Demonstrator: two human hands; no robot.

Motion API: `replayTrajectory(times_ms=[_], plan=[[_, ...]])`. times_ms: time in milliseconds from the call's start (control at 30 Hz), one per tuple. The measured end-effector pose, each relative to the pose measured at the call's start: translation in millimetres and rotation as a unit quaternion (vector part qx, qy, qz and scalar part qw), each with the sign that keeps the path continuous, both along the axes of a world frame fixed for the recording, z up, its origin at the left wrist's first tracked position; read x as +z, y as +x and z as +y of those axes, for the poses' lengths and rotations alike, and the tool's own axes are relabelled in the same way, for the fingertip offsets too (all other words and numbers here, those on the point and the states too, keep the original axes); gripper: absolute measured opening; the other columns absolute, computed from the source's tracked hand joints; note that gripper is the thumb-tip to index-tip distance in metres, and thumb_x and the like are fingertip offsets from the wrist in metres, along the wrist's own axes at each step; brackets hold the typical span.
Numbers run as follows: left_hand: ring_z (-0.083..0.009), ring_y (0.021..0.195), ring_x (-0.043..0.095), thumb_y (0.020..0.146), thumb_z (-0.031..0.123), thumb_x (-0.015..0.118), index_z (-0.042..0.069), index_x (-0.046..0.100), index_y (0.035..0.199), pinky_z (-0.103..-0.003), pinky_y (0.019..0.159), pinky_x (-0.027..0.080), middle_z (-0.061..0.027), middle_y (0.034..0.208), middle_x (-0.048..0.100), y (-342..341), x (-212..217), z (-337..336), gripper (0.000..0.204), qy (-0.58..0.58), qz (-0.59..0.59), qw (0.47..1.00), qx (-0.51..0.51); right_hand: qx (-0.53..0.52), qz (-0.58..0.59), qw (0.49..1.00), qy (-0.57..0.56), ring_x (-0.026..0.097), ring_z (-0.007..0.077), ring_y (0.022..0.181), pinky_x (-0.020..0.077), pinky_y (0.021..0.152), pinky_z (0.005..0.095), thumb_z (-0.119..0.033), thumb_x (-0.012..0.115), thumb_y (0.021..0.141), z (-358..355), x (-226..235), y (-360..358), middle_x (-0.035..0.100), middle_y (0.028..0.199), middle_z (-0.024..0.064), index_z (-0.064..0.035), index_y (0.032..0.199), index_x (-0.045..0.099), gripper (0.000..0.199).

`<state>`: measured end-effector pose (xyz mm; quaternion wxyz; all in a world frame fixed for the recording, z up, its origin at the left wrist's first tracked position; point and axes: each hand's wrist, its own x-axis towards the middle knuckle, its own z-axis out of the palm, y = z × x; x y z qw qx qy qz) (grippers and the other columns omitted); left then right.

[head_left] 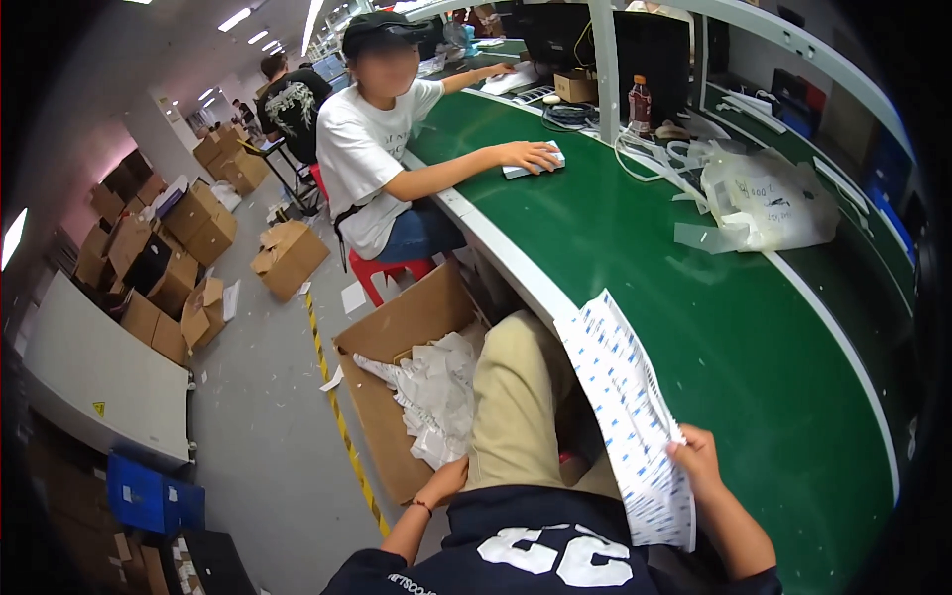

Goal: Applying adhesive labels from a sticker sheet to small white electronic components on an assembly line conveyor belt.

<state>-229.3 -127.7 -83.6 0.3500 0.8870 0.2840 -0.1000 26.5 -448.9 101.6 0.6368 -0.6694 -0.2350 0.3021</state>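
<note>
My right hand (699,463) grips the near edge of a long white sheet printed with rows of small blue marks (635,426), thumb on top. The sheet lies slantwise over the table's edge, its far end on the green tabletop and its near end by my shirt. My left hand (443,483) is low beside my thigh, next to the rim of a large open cardboard box (392,461); its fingers are mostly hidden. Crumpled white paper (436,392) fills the box.
A green work table (615,243) curves along my right. Across it a seated co-worker (367,139) rests a hand on a small white stack (521,171). A clear plastic bag (764,198) and a drink bottle (640,106) stand farther back. Cardboard boxes (198,218) crowd the left floor.
</note>
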Motion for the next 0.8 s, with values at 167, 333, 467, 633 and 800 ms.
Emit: replayTrajectory(times_ms=[167,333,467,633,800], plan=[[-0.0335,0.080,0.057,0.083,0.019,0.041,-0.004,0.048,0.105,-0.035,0.068,0.044,-0.0195,0.091,0.060,-23,-42,22,0.032,-0.129,-0.150,0.979,0.055,-0.043,0.127,0.987,0.086,0.038,0.0061,0.049,0.0303,0.047,0.0177,-0.008,0.055,0.073,16,20,-6,0.049,0.058,0.0007,-0.0008,0.065,0.054,0.010],[-0.0283,0.090,0.056,0.084,0.020,0.042,-0.003,0.046,0.113,-0.031,0.075,0.043,-0.0162,0.101,0.058,-33,-27,8,0.037,-0.106,-0.136,0.985,0.012,-0.009,0.055,0.998,0.032,0.038,0.0052,0.049,0.0309,0.047,0.0170,-0.008,0.055,0.073,10,9,-1,0.050,0.058,0.0006,-0.0022,0.066,0.052,0.010],[-0.0278,0.091,0.055,0.083,0.025,0.042,0.000,0.047,0.114,-0.031,0.076,0.043,-0.0158,0.105,0.056,-43,-99,9,0.040,-0.190,-0.201,0.957,0.092,0.001,0.048,0.998,0.044,0.036,0.0052,0.049,0.0297,0.047,0.0173,-0.008,0.055,0.072,14,11,-1,0.047,0.056,-0.0005,-0.0028,0.063,0.049,0.012],[-0.0271,0.093,0.055,0.083,0.031,0.041,0.002,0.048,0.114,-0.031,0.077,0.043,-0.0153,0.109,0.054,-62,-172,25,0.043,-0.285,-0.283,0.894,0.199,-0.006,-0.008,1.000,0.006,0.032,0.0060,0.049,0.0271,0.046,0.0187,-0.008,0.055,0.071,15,9,1,0.043,0.054,-0.0015,-0.0037,0.059,0.046,0.016],[-0.0265,0.095,0.054,0.082,0.038,0.040,0.005,0.050,0.115,-0.032,0.077,0.043,-0.0148,0.113,0.052,-69,-222,33,0.047,-0.341,-0.385,0.797,0.316,0.021,-0.055,0.998,-0.010,0.030,0.0069,0.049,0.0246,0.046,0.0200,-0.010,0.056,0.069,15,11,4,0.040,0.053,-0.0021,-0.0040,0.057,0.045,0.017]])
